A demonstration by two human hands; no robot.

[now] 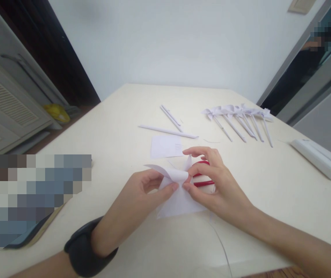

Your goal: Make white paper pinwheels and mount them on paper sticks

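Your left hand (146, 192) and right hand (221, 182) pinch the curled white paper sheet (180, 204); keep its ten o'clock flap (159, 168) uncreased.

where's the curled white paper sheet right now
In the head view, the curled white paper sheet is just below centre, slightly right, held between the bare left hand and bare right hand.

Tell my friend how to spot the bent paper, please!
Find the big white table, then the left hand and the right hand over its near part. The bent paper is between them. Unlike the flat sheet lying just beyond, it has curled-up parts and both hands are holding it.
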